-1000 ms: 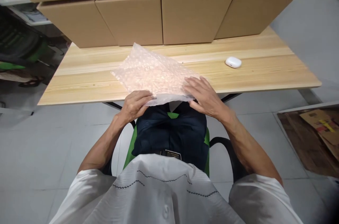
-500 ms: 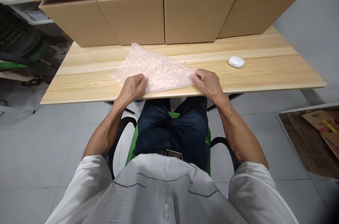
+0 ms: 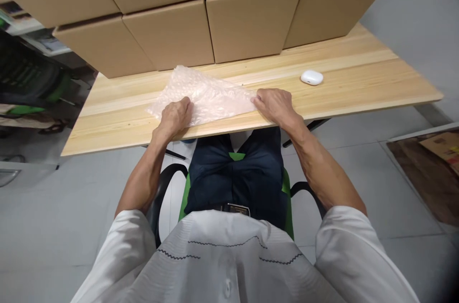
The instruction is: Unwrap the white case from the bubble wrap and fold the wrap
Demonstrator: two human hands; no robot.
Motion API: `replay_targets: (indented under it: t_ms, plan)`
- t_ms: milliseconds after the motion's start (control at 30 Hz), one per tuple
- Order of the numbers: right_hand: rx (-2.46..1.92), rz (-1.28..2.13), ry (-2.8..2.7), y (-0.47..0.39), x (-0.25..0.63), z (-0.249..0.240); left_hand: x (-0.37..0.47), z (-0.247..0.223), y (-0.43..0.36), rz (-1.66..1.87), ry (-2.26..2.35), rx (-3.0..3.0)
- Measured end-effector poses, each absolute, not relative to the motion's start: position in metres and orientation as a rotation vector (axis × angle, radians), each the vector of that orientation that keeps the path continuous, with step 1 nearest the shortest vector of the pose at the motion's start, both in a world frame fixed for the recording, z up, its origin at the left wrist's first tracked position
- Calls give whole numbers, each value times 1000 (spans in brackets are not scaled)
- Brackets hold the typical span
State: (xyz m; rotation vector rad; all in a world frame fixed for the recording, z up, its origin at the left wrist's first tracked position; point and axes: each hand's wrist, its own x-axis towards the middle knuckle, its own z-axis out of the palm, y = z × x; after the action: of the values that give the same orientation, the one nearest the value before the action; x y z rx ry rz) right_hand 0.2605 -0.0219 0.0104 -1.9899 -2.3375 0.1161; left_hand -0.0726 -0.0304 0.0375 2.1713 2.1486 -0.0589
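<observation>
1. The left hand [image 3: 174,117] rests on the bubble wrap [image 3: 204,95]. Its fingers are curled in and press down on the near left part of the sheet. I cannot tell if they pinch the edge or just push on it.

2. The bubble wrap lies on the table [image 3: 118,116], close to the near edge and right in front of the person. It is see-through and a bit pink. Its near part looks flat. Its far part, at 12 o'clock from the left hand, is puffed up and not smooth yet.

3. The right hand [image 3: 274,104] is at 3 o'clock from the wrap. It touches the right edge of the sheet. The fingers are bent and close together, and they seem to hold that edge down. I cannot see if a fold is caught under them.

4. The white case [image 3: 311,77] sits alone on the table at 2 o'clock from the right hand. It is well apart from the wrap. No hand touches it.

5. The boxes [image 3: 251,21] stand in a row at 12 o'clock, along the far side of the table.

6. How far along, as I judge it: the sheet is down on the table and held on both sides, so the laying out looks nearly done. The bumpy far part is left to flatten. The case is not on the wrap and nothing is wrapped.
</observation>
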Motion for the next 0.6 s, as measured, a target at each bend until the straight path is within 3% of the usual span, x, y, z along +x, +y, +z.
replay_targets:
  t_ms: [267,600]
  plan:
    - [-1958,99,-2393,-19,260,7,-81,47,-3,240,1862,2077]
    - [-1979,82,-2269,-17,259,-1,-66,25,47,473,1493,1849]
